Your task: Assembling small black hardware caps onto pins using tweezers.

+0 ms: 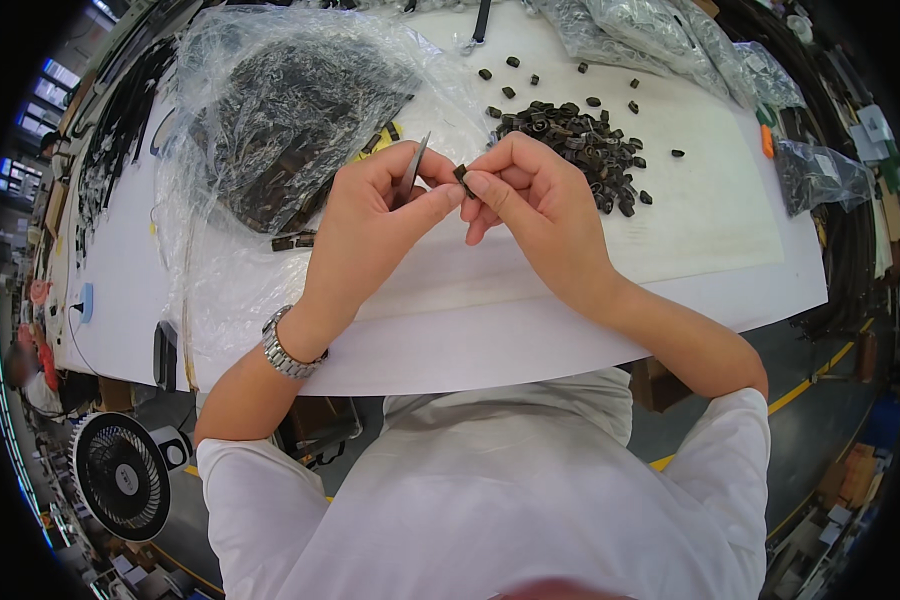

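Between the fingertips of both hands, over the white table, is a small black loop-like piece. My right hand pinches it between thumb and forefinger, and my left thumb meets it from the other side. My left hand is closed around a pointed metal tool, its tip sticking up past the forefinger; the rest of it is hidden in the palm. Just beyond my right hand lies a heap of similar black pieces, with several scattered around it. A clear plastic bag full of dark pieces lies beyond my left hand.
Some yellow material shows beside the bag. Clear plastic packages lie at the far right, near an orange-handled tool. Bundles of black strips line the left side. A fan stands at the lower left, below the table edge.
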Demonstrator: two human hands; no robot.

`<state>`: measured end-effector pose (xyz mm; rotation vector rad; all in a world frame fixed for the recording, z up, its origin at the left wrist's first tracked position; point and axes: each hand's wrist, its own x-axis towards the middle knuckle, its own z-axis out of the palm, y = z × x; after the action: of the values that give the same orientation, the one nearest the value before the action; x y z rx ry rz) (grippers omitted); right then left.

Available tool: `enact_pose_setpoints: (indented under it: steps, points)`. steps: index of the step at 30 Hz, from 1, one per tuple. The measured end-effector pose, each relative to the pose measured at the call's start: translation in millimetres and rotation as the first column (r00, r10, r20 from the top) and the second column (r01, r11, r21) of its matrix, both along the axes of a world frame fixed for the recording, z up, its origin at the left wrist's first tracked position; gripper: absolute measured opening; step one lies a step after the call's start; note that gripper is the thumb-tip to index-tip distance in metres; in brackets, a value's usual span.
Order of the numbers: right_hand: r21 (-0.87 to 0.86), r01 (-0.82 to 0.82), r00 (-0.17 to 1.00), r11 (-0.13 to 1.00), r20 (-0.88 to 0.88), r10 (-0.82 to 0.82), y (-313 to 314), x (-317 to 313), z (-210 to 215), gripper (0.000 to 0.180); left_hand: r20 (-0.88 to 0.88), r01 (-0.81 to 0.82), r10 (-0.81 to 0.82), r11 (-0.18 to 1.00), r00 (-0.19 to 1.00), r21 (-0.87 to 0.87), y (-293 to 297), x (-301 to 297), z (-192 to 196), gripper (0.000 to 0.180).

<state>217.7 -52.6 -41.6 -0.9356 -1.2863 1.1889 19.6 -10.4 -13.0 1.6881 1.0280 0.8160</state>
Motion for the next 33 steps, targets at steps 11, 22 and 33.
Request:
enact_pose_setpoints:
  steps: [11,22,33]
  points:
    - [0.178,0.088,0.923,0.980,0.356,-0.147,-3,-7,-4,0.007,-0.033,-0.042,0.046,0.992,0.998,0.121,-3,6,-11,0.011]
    - [0.369,0.089,0.765,0.925,0.570,-0.301,4,-2,0,0.013,-0.158,-0.071,0.142,0.919,0.977,0.387,-2,11,-12,0.017]
    - [-0.170,-0.136,0.989,0.976,-0.076,0.124,11,5,-2,0.015,-0.165,0.014,0.101,0.814,0.981,0.580,-6,7,-7,0.015]
